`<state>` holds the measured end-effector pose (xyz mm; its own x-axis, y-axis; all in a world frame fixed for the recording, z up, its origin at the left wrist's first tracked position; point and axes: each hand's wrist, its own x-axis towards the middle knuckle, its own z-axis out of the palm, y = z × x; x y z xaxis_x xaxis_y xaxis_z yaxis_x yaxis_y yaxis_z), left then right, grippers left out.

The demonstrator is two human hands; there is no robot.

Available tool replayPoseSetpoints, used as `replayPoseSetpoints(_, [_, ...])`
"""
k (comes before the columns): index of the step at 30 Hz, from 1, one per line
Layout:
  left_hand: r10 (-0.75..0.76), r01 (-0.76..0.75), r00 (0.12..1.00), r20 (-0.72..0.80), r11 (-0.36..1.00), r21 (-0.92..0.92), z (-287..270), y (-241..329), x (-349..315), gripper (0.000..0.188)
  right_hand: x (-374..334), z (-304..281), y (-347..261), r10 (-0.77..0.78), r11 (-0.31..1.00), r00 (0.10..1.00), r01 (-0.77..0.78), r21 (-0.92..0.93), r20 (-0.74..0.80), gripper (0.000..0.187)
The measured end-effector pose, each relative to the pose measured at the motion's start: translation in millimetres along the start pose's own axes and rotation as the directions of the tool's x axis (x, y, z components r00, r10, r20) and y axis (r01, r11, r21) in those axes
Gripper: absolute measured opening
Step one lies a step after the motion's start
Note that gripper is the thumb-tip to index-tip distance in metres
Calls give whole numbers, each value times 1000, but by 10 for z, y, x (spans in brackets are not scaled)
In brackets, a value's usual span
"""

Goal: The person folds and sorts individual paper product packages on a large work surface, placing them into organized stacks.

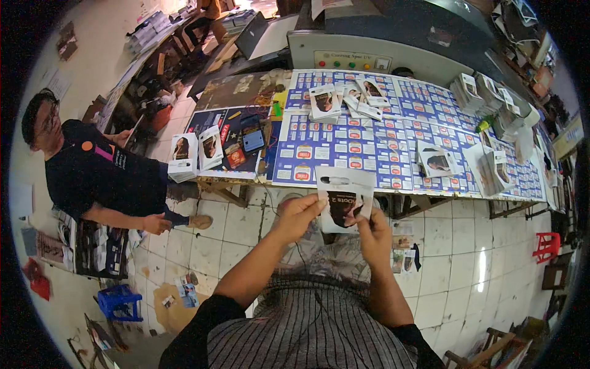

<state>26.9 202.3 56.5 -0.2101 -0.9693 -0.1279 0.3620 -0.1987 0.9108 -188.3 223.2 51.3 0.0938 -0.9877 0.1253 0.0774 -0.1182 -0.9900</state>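
Two hands up at chest ht, left hand & right hand each w/ grip pinched on white card.

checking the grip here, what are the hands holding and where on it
Both hands hold one white printed card: left hand pinches its left edge, right hand its lower right corner.

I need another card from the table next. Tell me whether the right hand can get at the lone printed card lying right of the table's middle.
Probably yes. The printed card lies flat on the table near its front edge, with nothing between it and the right hand. But both hands grip the cardboard package, so the right must let go first.
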Motion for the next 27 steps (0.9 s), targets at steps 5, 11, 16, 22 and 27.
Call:
replayPoseSetpoints(5, [90, -61, 995, -53, 911, 407, 155, 23, -38, 23, 66, -22, -65, -191, 905, 971, 119, -409, -141, 53])
replayPoseSetpoints(11, [231, -91, 951, -207, 846, 525, 483, 61, -65, 19, -52, 157, -168, -136, 845, 989, 88, -527, -52, 80])
replayPoseSetpoints(16, [117, 6, 980, -159, 787, 617, 619, 231, -74, 19, -31, 146, -93, -83, 979, 991, 101, -175, 108, 92])
replayPoseSetpoints(22, [234, -270, 963, 136, 780, 565, 546, 24, -155, 31, 21, 62, -53, 130, 969, 991, -121, 215, -29, 32])
replayPoseSetpoints(27, [427, -234, 900, -93, 651, 722, 496, 67, -107, 39, 41, -22, -7, 121, 946, 991, -99, 307, -53, 37])
